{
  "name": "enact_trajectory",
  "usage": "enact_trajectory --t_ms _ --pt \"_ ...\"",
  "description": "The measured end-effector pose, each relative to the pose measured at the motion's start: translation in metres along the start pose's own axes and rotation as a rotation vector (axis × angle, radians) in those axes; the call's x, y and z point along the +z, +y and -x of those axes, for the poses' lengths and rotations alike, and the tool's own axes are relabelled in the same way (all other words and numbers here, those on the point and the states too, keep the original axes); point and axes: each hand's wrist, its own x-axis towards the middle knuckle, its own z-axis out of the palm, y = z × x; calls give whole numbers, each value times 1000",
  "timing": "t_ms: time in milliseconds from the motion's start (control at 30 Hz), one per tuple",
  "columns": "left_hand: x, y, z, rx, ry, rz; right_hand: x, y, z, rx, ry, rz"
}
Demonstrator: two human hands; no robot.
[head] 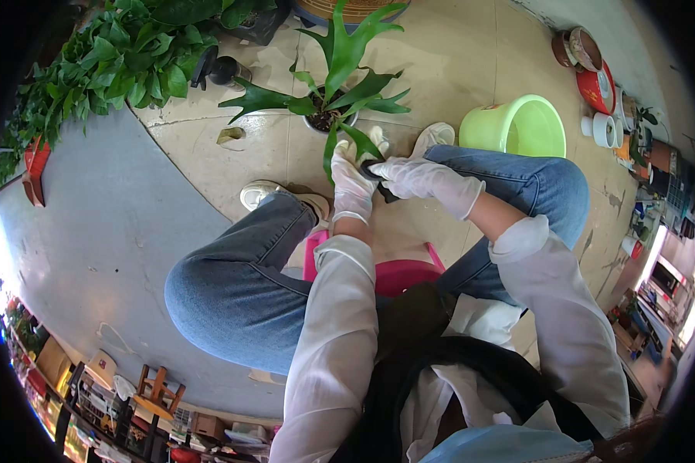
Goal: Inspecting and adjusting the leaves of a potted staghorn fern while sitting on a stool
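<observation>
A potted staghorn fern (339, 95) with long forked green leaves stands on the tiled floor before me. My left hand (353, 179), in a thin white glove, is at one of its lower leaves, with the palm and fingers under or behind the leaf. My right hand (408, 176), gloved the same way, meets it from the right and holds a small dark object (372, 169) against the leaf. What this dark object is, I cannot tell. Another dark piece (389, 194) shows just below my right hand, partly hidden by it.
A lime-green bucket (512, 127) stands beside my right shoe. A black spray bottle (226, 70) stands at the upper left, near leafy plants (127, 58). A dry brownish piece (230, 136) lies on the tiles. Below me is a pink stool (402, 276); bowls and pots (599, 87) line the right wall.
</observation>
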Motion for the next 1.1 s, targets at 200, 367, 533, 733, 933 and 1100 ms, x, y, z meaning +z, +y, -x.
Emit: enact_trajectory --t_ms 200,367,533,733,933,1100 --pt "11 5 1 43 9 -117 -47 -5 26 97 -144 -267" --pt "-7 6 -10 12 79 -111 -62 -14 5 244 148 -85" --pt "-4 9 -19 48 178 -117 -37 9 -57 146 159 158" --pt "-17 13 -26 35 285 -135 -31 -4 -95 283 286 300" --pt "-15 17 -25 38 223 -167 -37 -10 -107 207 218 371" --pt "-3 10 -24 54 217 -113 -33 12 -103 104 258 435"
